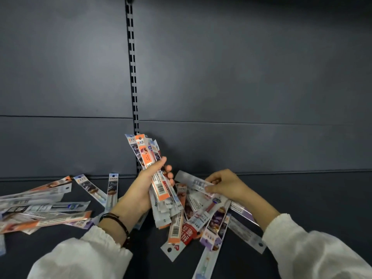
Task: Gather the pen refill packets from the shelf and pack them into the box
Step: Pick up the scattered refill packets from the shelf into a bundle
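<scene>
Dark shelf (302, 198); left hand (141, 188) around packet bundle (150, 156), right hand (225, 184) pinching single packet (191, 181).

A shop: dark metal display shelf (302, 198) with a slotted upright (132, 77) (retail fittings), strewn with hang-hole refill packets (46, 208).

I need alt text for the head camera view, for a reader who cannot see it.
The left hand grips an upright bundle of pen refill packets while the right hand pinches one clear packet. More loose packets lie scattered on the dark shelf.
</scene>
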A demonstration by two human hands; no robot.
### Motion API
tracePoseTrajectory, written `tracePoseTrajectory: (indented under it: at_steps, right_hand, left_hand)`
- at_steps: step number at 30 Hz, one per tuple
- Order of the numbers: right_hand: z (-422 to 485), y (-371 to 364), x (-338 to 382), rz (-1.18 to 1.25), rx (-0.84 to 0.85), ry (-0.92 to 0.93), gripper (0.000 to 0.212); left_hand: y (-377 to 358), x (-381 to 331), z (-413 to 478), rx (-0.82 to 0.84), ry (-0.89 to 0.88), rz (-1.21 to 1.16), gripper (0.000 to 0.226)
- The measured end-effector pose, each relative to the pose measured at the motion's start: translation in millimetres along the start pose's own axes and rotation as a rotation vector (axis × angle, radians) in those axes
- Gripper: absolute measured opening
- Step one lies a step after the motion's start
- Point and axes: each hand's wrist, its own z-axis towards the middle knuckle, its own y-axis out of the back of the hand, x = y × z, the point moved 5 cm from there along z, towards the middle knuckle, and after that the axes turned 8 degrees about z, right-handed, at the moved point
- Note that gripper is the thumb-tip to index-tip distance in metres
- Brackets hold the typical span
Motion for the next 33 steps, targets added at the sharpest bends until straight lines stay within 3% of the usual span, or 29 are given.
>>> tracePoseTrajectory:
  at_steps: [5, 10, 15, 18, 23, 25, 31, 33]
  right_hand:
    - [-7, 20, 1, 0.484, -0.182, 0.032, 0.007]
    - [-7, 27, 6, 0.909, -0.295, 0.005, 0.009]
    - [-5, 25, 4, 1.26, -0.228, -0.052, 0.014]
    - [-6, 12, 5, 1.316, -0.167, -0.085, 0.024]
    - [-13, -16, 20, 1.213, -0.027, -0.109, 0.017]
    - [-19, -27, 26, 1.129, 0.043, -0.109, 0.03]
    - [-33, -32, 40, 0.984, 0.056, -0.035, 0.05]
    - [-32, -22, 41, 1.058, 0.0, 0.014, 0.042]
  left_hand:
    - [-3, 8, 5, -0.032, 0.011, 0.016, 0.04]
    - [-7, 15, 4, -0.021, 0.07, 0.039, 0.032]
    - [-9, 17, 3, -0.021, 0.082, 0.027, 0.029]
    - [-12, 19, 3, -0.015, 0.047, -0.014, 0.033]
    - [-21, 21, -1, -0.007, -0.002, 0.016, 0.025]
    - [-24, 24, -2, -0.024, -0.012, 0.006, 0.021]
    - [-9, 16, 2, -0.231, -0.09, 0.005, 0.018]
    - [3, 11, 3, -0.324, -0.103, -0.018, 0.025]
